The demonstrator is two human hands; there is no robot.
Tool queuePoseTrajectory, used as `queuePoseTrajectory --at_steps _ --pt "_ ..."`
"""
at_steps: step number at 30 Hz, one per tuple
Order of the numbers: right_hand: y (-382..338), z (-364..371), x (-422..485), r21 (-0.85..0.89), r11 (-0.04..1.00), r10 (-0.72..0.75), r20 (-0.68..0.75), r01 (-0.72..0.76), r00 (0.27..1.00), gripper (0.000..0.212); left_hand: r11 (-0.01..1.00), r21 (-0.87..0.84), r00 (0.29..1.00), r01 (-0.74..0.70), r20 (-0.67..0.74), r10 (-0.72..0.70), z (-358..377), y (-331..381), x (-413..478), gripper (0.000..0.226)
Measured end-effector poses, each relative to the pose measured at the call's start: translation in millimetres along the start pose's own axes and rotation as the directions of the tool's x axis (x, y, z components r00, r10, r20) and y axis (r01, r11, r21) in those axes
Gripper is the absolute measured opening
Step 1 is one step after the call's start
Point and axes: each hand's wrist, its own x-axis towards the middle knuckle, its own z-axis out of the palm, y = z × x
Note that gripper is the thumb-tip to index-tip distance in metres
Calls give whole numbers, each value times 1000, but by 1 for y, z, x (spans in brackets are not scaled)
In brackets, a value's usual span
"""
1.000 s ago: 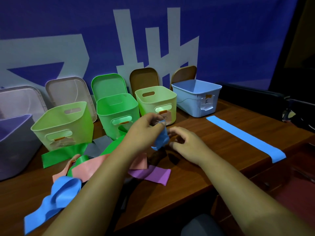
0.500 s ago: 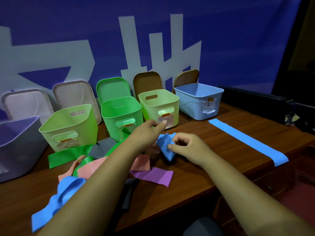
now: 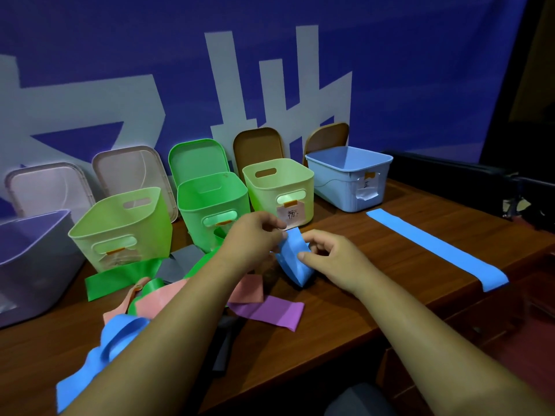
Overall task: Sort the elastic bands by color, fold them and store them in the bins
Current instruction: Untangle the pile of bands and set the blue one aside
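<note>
A folded blue band (image 3: 292, 259) is held upright over the table's middle. My left hand (image 3: 255, 235) pinches its top edge, and my right hand (image 3: 329, 253) grips its right side. A heap of loose bands lies at the left: green (image 3: 120, 277), pink (image 3: 162, 301), purple (image 3: 270, 310), grey (image 3: 174, 265) and another blue band (image 3: 99, 358). A long blue band (image 3: 435, 244) lies flat at the right. Behind stand open bins: purple (image 3: 30, 259), light green (image 3: 120, 226), green (image 3: 210, 199), pale yellow-green (image 3: 279, 184) and blue (image 3: 348, 175).
Several bin lids (image 3: 129, 172) lean against the blue banner wall behind the bins. The wooden table (image 3: 360, 295) ends in an edge at the front and right. Dark equipment (image 3: 516, 202) sits beyond the table's right end.
My left hand came back from pointing toward the bins and now pinches the blue band's top. The band stands more upright between both hands. The view shifted slightly.
</note>
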Motion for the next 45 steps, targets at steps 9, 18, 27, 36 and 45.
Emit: queuePoseTrajectory --at_steps 9,18,27,36,45 --pt "-6 -2 1 52 997 58 -131 -52 990 13 947 180 952 -266 -105 287 -15 34 16 8" --pt "0 0 7 121 988 118 -160 -99 980 36 878 220 856 -425 -219 469 -49 94 35 12" --pt "-20 -12 5 384 922 112 -117 -59 987 39 890 117 825 -441 -337 453 -86 146 45 12" --pt "-32 -24 -2 378 921 123 -63 -90 990 22 887 47 811 -459 -386 440 -89 163 49 14" --pt "-19 -35 -13 213 959 190 -2 -186 982 9 899 30 822 -437 -393 412 -81 160 62 11"
